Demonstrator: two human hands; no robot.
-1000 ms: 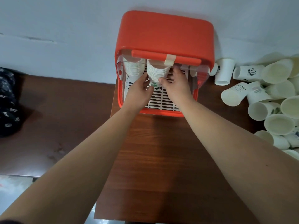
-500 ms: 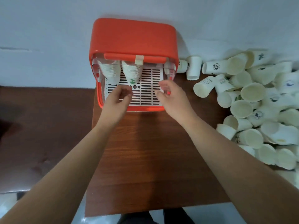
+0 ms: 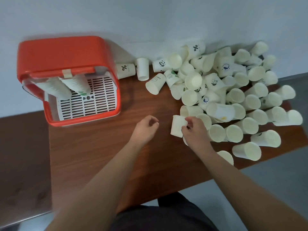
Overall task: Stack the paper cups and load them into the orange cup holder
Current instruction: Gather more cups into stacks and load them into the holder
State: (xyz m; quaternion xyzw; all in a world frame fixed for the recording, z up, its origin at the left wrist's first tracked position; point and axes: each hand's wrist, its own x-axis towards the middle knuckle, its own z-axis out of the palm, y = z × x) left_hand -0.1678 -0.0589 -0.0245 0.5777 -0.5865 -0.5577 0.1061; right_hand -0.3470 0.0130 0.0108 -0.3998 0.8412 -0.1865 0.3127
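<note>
Right hand point(image 3: 195, 130) fingers curled, gripping paper cup point(image 3: 177, 125) at pile point(image 3: 235, 95) edge; left hand point(image 3: 146, 127) fingers loosely curled, empty

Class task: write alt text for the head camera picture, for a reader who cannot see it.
A person's right-hand grip pinches one white paper cup at the edge of a big pile of loose cups on a brown table; the left-hand grip hovers empty beside it. To the left stands an orange cup holder with two cup stacks inside.

Soft even indoor light, faint shadows, no glare; slight motion blur, wide-angle edge distortion.
</note>
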